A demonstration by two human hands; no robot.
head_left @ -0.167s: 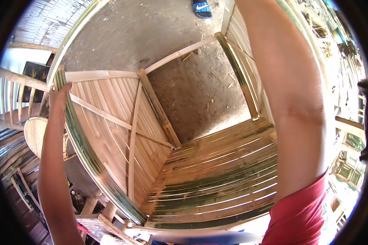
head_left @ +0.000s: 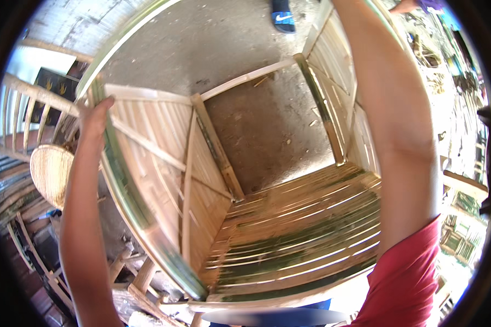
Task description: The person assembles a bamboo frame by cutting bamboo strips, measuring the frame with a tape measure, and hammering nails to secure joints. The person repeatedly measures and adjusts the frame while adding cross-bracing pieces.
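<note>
A large open bamboo frame (head_left: pixel 251 297) fills the middle of the view, with a slatted base (head_left: pixel 289 240) in green and brown strips. Its left side is a pale panel (head_left: pixel 166 147) with crossed braces. My left hand (head_left: pixel 97 115) is wrapped round the green bamboo post at that panel's outer edge, near its upper end. My right arm (head_left: pixel 401 120), in a red sleeve, stretches up along the frame's right side panel (head_left: pixel 333 71). The right hand lies beyond the upper edge, so its hold is hidden.
Past the frame, a person's foot in a blue slipper (head_left: pixel 282 19) stands on the earthen floor (head_left: pixel 169 60). Another person's hand (head_left: pixel 405 6) shows at top right. To the left are a bamboo railing (head_left: pixel 38 98), a round woven piece (head_left: pixel 50 170) and stacked bamboo poles (head_left: pixel 11 191).
The frame has shifted slightly right in the view, together with my left hand and arm. Another person's hand has come into sight at the upper right, and more of the slippered foot shows.
</note>
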